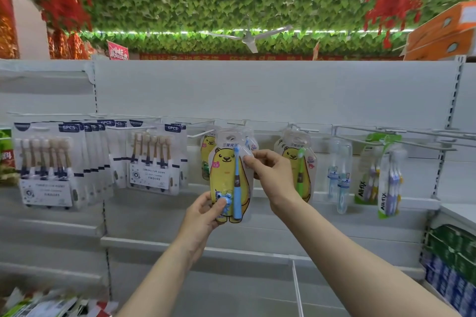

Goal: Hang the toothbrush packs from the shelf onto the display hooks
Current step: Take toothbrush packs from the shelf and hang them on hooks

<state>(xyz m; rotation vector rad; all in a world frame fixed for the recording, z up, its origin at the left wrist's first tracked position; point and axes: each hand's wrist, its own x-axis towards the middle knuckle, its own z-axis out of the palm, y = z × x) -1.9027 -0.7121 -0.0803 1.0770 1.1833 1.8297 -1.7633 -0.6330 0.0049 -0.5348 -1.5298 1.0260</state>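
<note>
A yellow bear toothbrush pack (225, 175) with a blue brush is held upright in front of the hook rail. My left hand (206, 211) grips its lower left corner, thumb on the blue toy. My right hand (268, 172) pinches its upper right edge. The pack's top hole sits just below a white display hook (235, 123). Another bear pack (207, 154) hangs right behind it, and a bear pack with a green brush (296, 162) hangs to the right.
Six-piece brush packs (152, 159) hang at the left, All-fix packs (389, 177) and clear tube packs (340, 175) at the right. Bare hooks (422, 136) stick out at the far right. Loose packs (49, 306) lie on the lower left shelf; toothpaste boxes (453, 265) are stacked at the right.
</note>
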